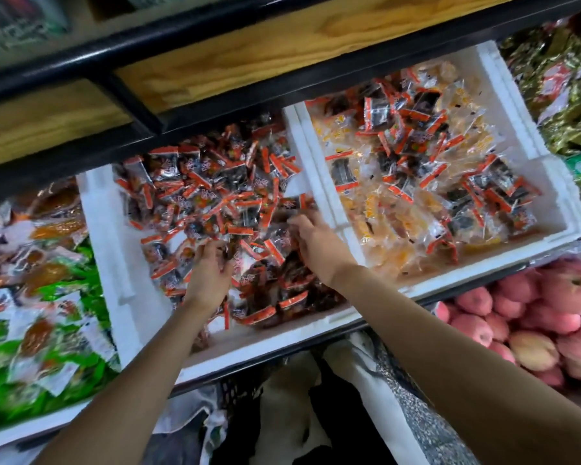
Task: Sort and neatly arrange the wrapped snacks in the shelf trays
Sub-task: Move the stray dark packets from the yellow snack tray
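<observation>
A white foam middle tray [105, 244] at the centre of the frame is heaped with small orange-and-black packets [215, 186], lying loose at every angle and overlapping. Touching it on the right, a second white foam tray [520, 112] holds clear yellow packets [356, 135] spread along its bottom, with more of the orange-and-black kind scattered on top (thickest at its upper middle and right). At the lower left, another tray [31, 427] carries green packets [31, 384] jumbled with brown-filled ones.
</observation>
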The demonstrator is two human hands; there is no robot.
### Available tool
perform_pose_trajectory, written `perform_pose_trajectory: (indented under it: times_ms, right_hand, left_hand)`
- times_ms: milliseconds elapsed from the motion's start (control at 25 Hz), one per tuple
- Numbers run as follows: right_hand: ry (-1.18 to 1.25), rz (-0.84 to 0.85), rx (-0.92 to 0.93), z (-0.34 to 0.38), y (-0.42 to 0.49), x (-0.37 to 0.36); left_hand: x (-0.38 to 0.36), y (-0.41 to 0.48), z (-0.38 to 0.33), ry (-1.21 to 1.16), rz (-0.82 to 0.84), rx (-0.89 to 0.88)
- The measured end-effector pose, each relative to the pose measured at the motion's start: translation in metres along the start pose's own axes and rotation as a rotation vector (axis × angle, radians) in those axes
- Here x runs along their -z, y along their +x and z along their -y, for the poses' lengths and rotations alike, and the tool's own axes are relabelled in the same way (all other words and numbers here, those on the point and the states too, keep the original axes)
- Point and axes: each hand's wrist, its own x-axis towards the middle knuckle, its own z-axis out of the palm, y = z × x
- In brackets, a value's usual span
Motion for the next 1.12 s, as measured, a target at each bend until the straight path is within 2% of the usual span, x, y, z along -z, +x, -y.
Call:
perform_pose_trajectory:
  times_ms: [120,200,360,520,760,1000,1120]
  right_hand:
    - [-0.208,0.267,0.024,-0.009,-0.010,-0.012]
    - [-0.234,0.318,0.025,-0.015,-0.024,-0.014]
    - [-0.286,0.158,0.084,-0.040,-0.060,0.000]
    - [-0.436,0.039,0.163,-0.100,-0.099,0.029]
    - [-0.552,0.056,-0.046,-0.211,-0.120,0.093]
    - [-0.357,-0.153,-0.221,-0.278,-0.093,0.165]
    - [-0.266,-0.141,-0.264,-0.301,-0.070,0.183]
  left_hand:
    - [-0.005,-0.004,0.004,0.186,0.026,-0.097]
    - [-0.010,-0.014,-0.005,0.214,0.035,-0.171]
    - [-0.028,-0.033,-0.028,0.360,0.049,-0.353]
    - [-0.055,-0.040,-0.064,0.452,0.054,-0.538]
    - [-0.109,-0.021,-0.161,0.503,0.077,-0.749]
    - [-0.162,0.011,-0.264,0.398,0.194,-0.705]
    - [-0.184,0.036,-0.296,0.289,0.292,-0.622]
